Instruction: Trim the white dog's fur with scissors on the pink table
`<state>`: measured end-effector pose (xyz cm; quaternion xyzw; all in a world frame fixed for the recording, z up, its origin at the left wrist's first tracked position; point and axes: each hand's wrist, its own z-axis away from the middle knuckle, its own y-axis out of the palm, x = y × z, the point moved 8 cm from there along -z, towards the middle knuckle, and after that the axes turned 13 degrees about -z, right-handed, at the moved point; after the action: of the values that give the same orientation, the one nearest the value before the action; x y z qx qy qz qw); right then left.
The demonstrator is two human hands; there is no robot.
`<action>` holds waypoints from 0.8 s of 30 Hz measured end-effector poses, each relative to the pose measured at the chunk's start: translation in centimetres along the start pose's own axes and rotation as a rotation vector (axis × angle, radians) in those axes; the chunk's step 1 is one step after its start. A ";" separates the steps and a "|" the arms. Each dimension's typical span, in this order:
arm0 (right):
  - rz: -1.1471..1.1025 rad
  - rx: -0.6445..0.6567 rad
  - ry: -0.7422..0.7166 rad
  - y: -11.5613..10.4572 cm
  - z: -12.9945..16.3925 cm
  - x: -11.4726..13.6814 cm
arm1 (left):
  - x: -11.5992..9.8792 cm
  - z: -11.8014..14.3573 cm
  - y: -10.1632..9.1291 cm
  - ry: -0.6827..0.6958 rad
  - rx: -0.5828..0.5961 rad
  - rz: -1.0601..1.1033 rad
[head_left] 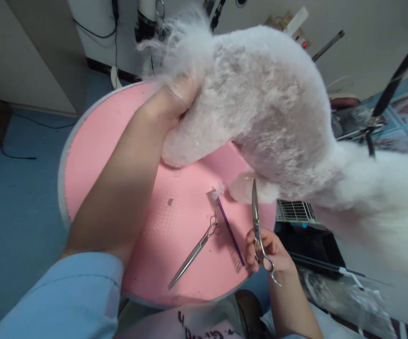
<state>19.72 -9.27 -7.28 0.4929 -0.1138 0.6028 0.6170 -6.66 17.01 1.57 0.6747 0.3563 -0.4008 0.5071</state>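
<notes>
A white dog [267, 94] with short-clipped fur and a fluffy tail [186, 37] stands on a round pink grooming table [161, 221]. My left hand [186, 89] grips the dog's rear just below the tail; its fingers are largely hidden by fur. My right hand [269, 249] holds steel scissors [256, 212], blades together and pointing up, the tips near a front paw [242, 187]. Left of that hand, a second pair of scissors [191, 259] and a purple-spined metal comb [230, 230] lie on the table. A tuft of white fur [218, 189] rests at the comb's far end.
A black strap [398, 80] comes down at the right toward the dog's neck. Below the dog are a wire grid [296, 210] and a black tray [313, 245]. A clear plastic bag [352, 301] lies lower right. Thin cables [41, 123] cross the blue floor at left.
</notes>
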 end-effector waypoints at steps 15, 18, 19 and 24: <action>-0.015 0.009 -0.133 0.7 -1.8 1.2 | 0.0 -0.2 -0.4 0.022 -0.031 -0.019; 0.048 -0.051 -0.084 0.2 -2.0 0.6 | -0.2 -0.1 -0.4 0.029 -0.029 -0.043; 0.056 -0.048 -0.072 0.2 -2.0 0.4 | -0.3 0.0 -0.4 0.026 -0.037 -0.059; 0.006 0.032 -0.132 1.0 -2.6 0.9 | -0.4 0.2 -0.3 0.000 -0.060 -0.070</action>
<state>17.95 -6.97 -7.42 0.5408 -0.1460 0.5726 0.5986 -7.13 16.86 1.84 0.6465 0.3915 -0.4073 0.5128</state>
